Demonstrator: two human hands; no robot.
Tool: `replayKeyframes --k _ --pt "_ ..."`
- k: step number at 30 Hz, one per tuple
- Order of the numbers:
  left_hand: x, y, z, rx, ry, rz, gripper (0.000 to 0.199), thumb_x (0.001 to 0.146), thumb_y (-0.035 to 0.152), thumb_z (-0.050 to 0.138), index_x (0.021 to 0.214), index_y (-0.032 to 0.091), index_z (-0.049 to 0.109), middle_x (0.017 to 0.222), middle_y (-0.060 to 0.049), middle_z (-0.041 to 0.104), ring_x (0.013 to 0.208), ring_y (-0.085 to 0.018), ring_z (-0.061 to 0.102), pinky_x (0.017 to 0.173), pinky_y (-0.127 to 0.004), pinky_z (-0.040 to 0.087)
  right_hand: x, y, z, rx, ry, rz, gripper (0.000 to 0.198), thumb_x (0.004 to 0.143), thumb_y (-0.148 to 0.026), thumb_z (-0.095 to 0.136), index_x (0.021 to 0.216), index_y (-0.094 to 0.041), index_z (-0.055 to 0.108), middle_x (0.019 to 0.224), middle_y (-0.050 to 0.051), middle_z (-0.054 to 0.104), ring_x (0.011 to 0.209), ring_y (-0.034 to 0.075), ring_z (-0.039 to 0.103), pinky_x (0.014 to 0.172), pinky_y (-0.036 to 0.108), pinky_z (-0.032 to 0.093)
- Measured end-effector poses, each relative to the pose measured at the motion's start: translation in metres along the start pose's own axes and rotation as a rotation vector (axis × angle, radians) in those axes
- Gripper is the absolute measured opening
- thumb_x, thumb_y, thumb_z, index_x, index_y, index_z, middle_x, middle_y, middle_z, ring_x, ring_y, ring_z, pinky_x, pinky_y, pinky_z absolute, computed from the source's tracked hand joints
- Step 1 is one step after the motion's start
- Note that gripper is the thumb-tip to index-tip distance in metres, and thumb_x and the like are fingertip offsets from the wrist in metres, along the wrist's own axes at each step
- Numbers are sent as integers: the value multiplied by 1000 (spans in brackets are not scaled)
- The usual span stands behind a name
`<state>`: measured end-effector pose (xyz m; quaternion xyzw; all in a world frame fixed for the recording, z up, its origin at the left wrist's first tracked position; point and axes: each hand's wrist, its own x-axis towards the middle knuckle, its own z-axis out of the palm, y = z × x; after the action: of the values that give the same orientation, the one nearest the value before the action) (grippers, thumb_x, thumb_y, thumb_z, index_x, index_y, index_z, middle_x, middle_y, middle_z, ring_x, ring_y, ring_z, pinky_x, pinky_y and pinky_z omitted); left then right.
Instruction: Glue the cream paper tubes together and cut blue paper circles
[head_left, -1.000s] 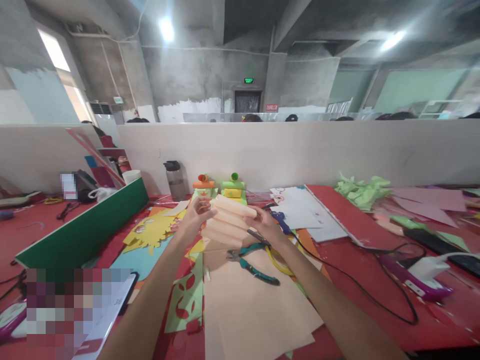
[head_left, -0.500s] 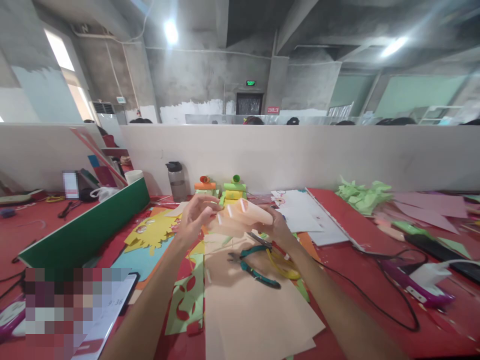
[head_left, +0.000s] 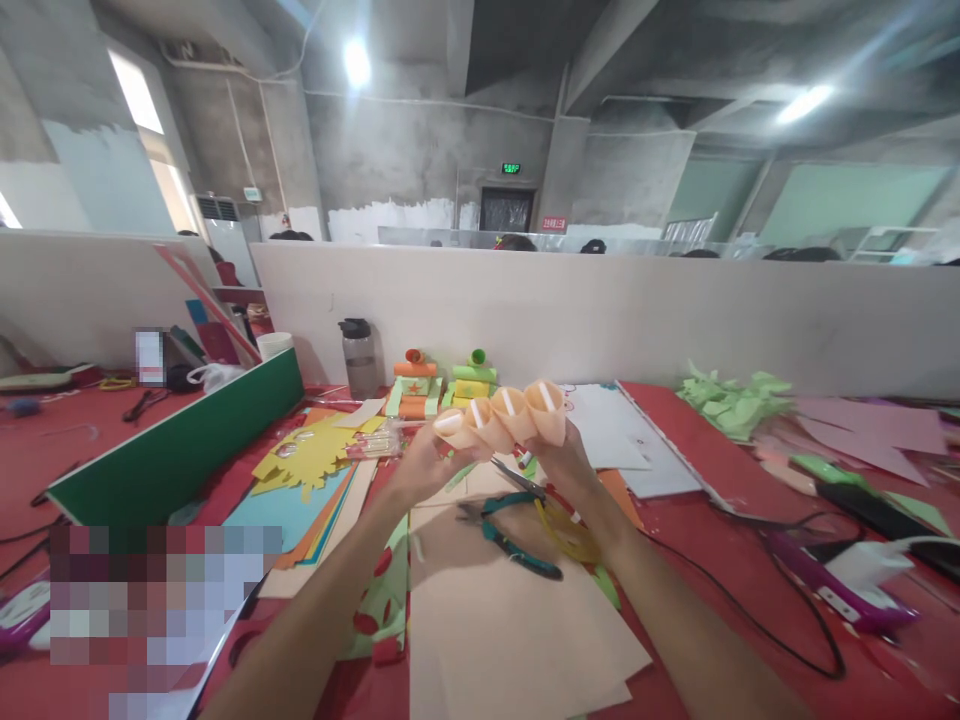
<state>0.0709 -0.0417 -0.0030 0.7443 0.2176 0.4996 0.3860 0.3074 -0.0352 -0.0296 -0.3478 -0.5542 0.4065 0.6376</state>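
Note:
A row of several peach paper tubes (head_left: 501,422), joined side by side, is held up over the table with the open ends facing me. A white strip shows across each opening. My left hand (head_left: 429,464) grips the row at its left end, and my right hand (head_left: 564,458) grips the right end from below; the fingertips are partly hidden behind the paper. Below the hands lie scissors (head_left: 520,478), partly covered by my right wrist, and teal-handled pliers (head_left: 517,545), open. Both rest on stacked peach paper sheets (head_left: 510,640).
Small paper models (head_left: 415,385) stand near the white partition (head_left: 600,310), beside a grey bottle (head_left: 360,358). Yellow cut paper (head_left: 307,455) lies left, near a green divider (head_left: 180,440). White sheets (head_left: 611,430), crumpled green paper (head_left: 735,395) and a purple power strip (head_left: 840,585) are right.
The paper tubes have turned so their open ends face me and the row spreads level. My left hand, earlier raised with fingers apart, has come down onto the row's left end.

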Motion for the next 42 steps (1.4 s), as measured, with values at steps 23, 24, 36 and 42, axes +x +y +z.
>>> replayKeyframes --k 23,24,36,42 --pt "-4 4 -10 324 -96 49 52 84 37 74 131 25 57 136 -13 61 124 -30 58 102 -41 46 -20 -35 16 -466 -277 -151 40 81 -37 77 119 -30 69 114 5 73 104 28 67 91 40 52" --pt "-4 4 -10 319 -96 63 51 85 37 74 131 25 57 137 -12 60 126 -30 57 104 -41 45 -21 -35 17 -458 -271 -139 41 80 -37 77 120 -30 68 113 5 73 101 28 67 89 40 52" --pt "-3 3 -10 274 -77 58 43 86 40 73 124 24 62 123 -10 67 111 -26 64 98 -38 48 -24 -35 18 -458 -250 -147 30 80 -35 78 108 -26 70 104 4 73 91 25 68 81 36 52" --pt "-1 -1 -10 164 -70 -51 61 77 45 80 129 22 57 127 -10 64 112 -29 62 97 -38 49 -20 -29 21 -317 -141 -79 39 67 -36 87 98 -23 68 92 4 73 85 26 67 75 36 56"
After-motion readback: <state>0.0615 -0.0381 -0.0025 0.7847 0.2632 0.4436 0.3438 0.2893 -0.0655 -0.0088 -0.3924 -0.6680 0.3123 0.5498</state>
